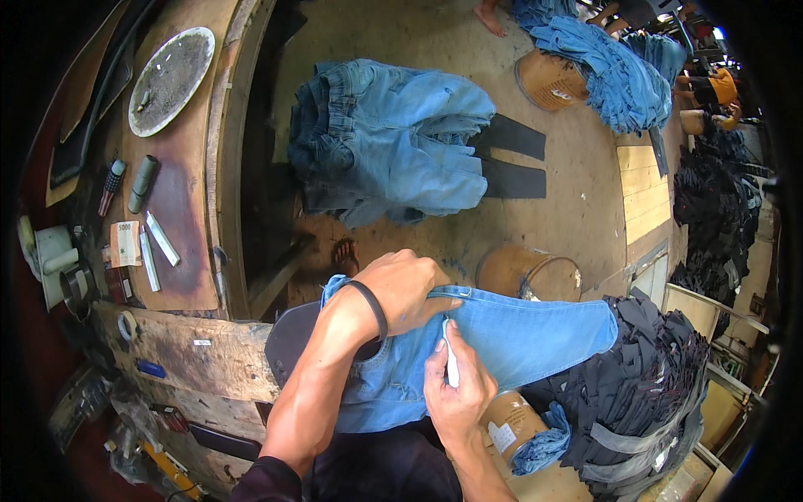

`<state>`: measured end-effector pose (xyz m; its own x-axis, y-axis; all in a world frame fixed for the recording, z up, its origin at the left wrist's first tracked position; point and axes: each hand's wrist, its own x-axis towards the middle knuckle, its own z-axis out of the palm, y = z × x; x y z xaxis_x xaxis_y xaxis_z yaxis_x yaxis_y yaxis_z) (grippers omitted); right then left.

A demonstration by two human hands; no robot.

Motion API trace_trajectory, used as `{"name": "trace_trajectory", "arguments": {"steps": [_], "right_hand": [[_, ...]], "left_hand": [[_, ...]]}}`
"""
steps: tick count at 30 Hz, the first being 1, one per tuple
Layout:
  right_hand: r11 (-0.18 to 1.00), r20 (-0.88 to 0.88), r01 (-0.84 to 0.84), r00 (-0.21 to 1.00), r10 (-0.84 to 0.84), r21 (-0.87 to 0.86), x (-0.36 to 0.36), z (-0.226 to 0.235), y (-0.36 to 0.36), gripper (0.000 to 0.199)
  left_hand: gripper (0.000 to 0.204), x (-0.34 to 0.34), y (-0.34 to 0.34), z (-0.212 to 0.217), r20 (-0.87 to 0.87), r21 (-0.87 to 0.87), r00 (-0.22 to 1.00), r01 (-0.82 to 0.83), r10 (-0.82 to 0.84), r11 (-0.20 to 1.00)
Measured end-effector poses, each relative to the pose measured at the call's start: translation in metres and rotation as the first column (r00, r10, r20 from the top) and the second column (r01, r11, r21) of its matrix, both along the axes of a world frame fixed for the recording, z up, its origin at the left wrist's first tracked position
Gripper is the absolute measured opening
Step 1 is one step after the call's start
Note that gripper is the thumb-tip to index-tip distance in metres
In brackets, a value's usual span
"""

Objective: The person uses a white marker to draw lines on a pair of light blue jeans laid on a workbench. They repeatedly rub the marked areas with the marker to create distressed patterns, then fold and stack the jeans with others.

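Note:
A pair of light blue jeans lies stretched across my lap and a dark rounded form. My left hand, with a black band on the wrist, grips the waistband near its metal button. My right hand pinches a thin white chalk stick and presses its tip on the denim just under the waistband.
A wooden bench at the left carries a round metal plate, white chalk sticks, a marker, tape and a cup. A heap of blue jeans lies on the floor ahead. Dark garments pile at the right, and more jeans drape a drum.

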<state>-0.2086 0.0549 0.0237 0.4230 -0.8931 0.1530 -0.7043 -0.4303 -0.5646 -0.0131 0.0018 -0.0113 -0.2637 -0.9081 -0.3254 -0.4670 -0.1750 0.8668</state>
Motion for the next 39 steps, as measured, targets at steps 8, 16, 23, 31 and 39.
{"name": "trace_trajectory", "arguments": {"steps": [8,16,23,31,39], "right_hand": [[0.999,-0.036,0.002,0.999,0.000,0.049,-0.0013,0.0024,0.0015,0.037],[0.999,-0.034,0.012,0.999,-0.010,0.045,0.0006,0.0046,0.0006,0.036],[1.000,-0.011,0.007,1.000,-0.007,0.005,-0.0005,0.0056,0.0003,0.035],[0.997,-0.026,0.050,0.998,-0.049,0.058,-0.0015,0.0080,0.0018,0.036],[0.999,-0.016,0.045,0.999,-0.045,0.030,-0.0018,0.0061,0.0011,0.037]], "left_hand": [[0.032,-0.0004,0.0005,-0.0001,-0.002,-0.004,1.000,-0.019,0.019,1.000],[0.031,-0.0001,0.0005,0.0020,0.006,0.010,1.000,-0.021,0.020,1.000],[0.030,-0.0016,0.0005,-0.0022,0.029,-0.005,1.000,0.000,0.001,1.000],[0.030,-0.0010,-0.0009,-0.0011,0.064,0.026,0.998,0.022,-0.023,0.999],[0.029,-0.0005,-0.0010,-0.0011,0.046,0.022,0.999,-0.001,0.000,1.000]]}}
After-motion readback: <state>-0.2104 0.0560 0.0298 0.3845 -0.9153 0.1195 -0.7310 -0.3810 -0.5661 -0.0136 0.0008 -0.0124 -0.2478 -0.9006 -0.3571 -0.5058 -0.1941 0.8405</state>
